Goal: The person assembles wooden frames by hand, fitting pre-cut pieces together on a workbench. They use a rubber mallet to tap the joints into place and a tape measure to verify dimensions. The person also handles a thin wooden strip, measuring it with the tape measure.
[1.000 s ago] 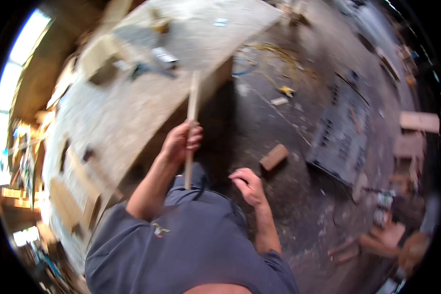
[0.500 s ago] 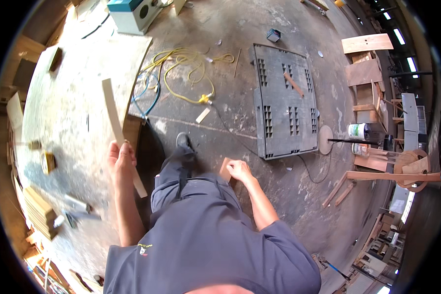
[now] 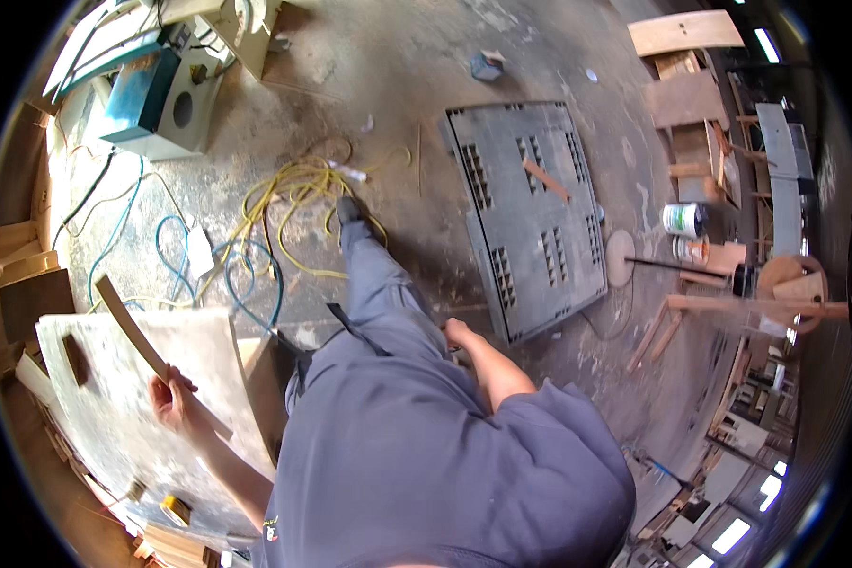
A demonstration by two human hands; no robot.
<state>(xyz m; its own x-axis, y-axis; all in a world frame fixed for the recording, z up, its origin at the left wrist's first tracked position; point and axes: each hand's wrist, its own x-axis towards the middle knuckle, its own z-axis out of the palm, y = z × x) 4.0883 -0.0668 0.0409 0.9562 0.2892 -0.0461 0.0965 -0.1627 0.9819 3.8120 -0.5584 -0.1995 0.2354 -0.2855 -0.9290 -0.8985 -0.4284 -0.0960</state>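
Note:
My left hand [image 3: 172, 398] is closed around a long, thin, slightly curved wooden strip [image 3: 128, 322], held at a slant above the pale worktable [image 3: 194, 346]. One end of the strip points toward the table's far edge. Beside my right thigh is my right hand [image 3: 457, 335], with curled fingers. My trousers hide most of those fingers, and I cannot make out what is in them. On the table lie a dark wooden block [image 3: 75, 361] and a yellow tape measure [image 3: 174, 510].
Tangled yellow hose [image 3: 273, 204] and blue hose [image 3: 243, 303] lie on the floor around my forward foot. A teal and white machine [image 3: 142, 109] stands far left. To the right lies a grey plastic pallet [image 3: 530, 232] with a reddish wood stick [image 3: 545, 180]; beyond are buckets [image 3: 682, 220].
My body has turned and stepped forward, onto the hose. The worktable now sits lower left. My left hand still carries the strip; the brown wood piece in my right hand has dropped from sight.

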